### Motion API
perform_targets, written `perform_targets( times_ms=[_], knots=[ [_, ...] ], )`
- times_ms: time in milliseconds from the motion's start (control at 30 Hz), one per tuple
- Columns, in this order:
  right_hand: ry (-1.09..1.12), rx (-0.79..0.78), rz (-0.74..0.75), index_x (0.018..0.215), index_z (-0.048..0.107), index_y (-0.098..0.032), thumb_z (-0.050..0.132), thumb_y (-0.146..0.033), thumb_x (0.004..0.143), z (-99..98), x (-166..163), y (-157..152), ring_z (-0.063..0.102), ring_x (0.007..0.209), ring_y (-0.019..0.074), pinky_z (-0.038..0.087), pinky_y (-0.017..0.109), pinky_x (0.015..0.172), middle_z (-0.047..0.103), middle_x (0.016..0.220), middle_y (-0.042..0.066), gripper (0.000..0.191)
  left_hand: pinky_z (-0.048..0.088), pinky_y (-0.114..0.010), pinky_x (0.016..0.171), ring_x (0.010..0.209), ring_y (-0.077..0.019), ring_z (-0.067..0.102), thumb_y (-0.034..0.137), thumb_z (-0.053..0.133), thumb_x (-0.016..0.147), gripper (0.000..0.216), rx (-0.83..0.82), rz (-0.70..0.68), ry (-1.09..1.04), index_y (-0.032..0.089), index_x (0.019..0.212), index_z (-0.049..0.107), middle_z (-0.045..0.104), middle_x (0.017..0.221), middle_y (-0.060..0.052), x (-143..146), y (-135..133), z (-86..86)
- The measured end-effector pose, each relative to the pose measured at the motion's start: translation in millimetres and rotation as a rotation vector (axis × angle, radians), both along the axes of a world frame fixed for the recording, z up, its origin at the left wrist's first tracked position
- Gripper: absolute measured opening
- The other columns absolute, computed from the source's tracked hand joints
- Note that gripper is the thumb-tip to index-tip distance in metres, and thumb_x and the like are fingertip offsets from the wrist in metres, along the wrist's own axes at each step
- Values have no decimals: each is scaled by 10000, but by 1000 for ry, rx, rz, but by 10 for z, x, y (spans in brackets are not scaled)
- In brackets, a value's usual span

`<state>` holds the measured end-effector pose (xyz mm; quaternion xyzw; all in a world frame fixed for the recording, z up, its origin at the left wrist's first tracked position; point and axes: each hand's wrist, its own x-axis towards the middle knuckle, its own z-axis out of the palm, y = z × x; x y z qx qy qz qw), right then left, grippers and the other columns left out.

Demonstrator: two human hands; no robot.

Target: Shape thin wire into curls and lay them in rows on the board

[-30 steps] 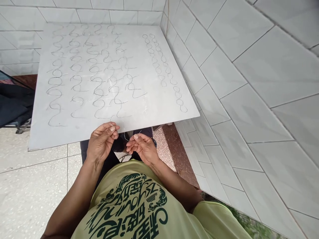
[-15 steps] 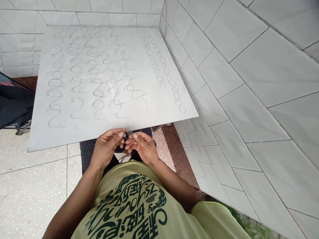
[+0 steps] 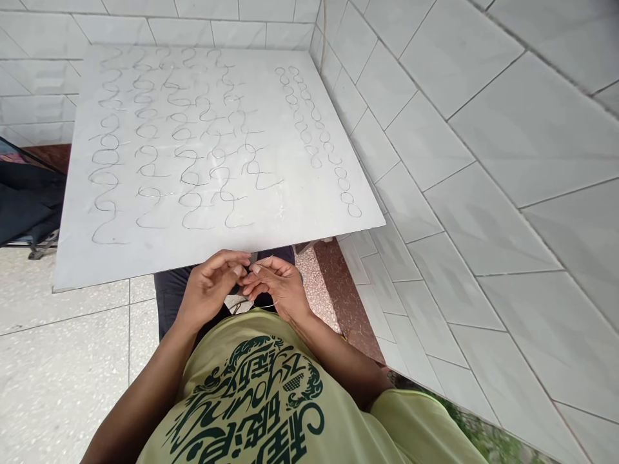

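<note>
Our wire has swung: a length that stood up beside our left hand now curves below our right hand. Reads as a bend under way. Right pinches the wire, lower centre of frame; left is close in, can't tell if it grips. White desk carries bent wires in columns left, loop chains upper right. Tiled wall right, speckled floor lower left.
</note>
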<state>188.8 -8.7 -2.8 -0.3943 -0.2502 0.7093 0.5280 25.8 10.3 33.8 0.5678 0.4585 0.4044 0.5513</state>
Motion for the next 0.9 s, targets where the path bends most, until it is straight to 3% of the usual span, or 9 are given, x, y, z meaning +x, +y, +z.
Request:
perform_targets(
  times_ms=[100, 200, 267, 400, 733, 900],
  knots=[
    [-41, -49, 1, 826, 699, -170, 848, -436, 782, -11, 26, 20, 709, 545, 153, 595, 240, 486, 773, 735, 40, 308, 537, -389, 966, 1122, -266, 647, 291, 764, 857, 417, 205, -144, 192, 304, 1274, 745, 684, 1252, -105, -3, -69, 49],
    [-49, -71, 46, 796, 681, -163, 863, -472, 756, -27, 51, 32, 716, 543, 163, 596, 242, 481, 751, 683, 32, 361, 529, -397, 989, 1125, -265, 654, 285, 742, 883, 275, 298, -94, 206, 311, 1149, 805, 719, 1195, -92, 21, -105, 6],
    [-49, -71, 123, 813, 674, -158, 827, -520, 789, -30, 62, 27, 728, 550, 182, 593, 255, 470, 755, 691, 47, 394, 554, -370, 908, 988, -235, 689, 310, 695, 930, 177, 232, 40, 158, 285, 1042, 830, 756, 1069, -78, 40, -103, -45],
    [-96, -50, 176, 840, 681, -158, 735, -574, 864, -25, 77, 7, 696, 499, 158, 526, 217, 413, 746, 679, 46, 420, 549, -305, 672, 657, -167, 656, 401, 688, 939, 245, -35, 199, 69, 226, 1047, 821, 759, 861, -46, 56, -69, -120],
    [-52, -134, 22, 740, 672, -165, 759, -481, 813, -198, -34, -16, 581, 386, 118, 397, 193, 318, 685, 565, 18, 336, 566, -286, 626, 639, -158, 653, 468, 746, 885, 314, -194, 186, -21, 196, 1022, 824, 740, 797, -52, 51, -62, -264],
    [42, -127, 187, 793, 675, -155, 799, -504, 809, -168, 96, -17, 612, 427, 123, 391, 182, 325, 691, 606, 10, 370, 543, -279, 555, 603, -149, 626, 469, 766, 867, 298, -277, 112, -127, 197, 975, 824, 715, 754, -44, -13, 19, -219]
  ],
)
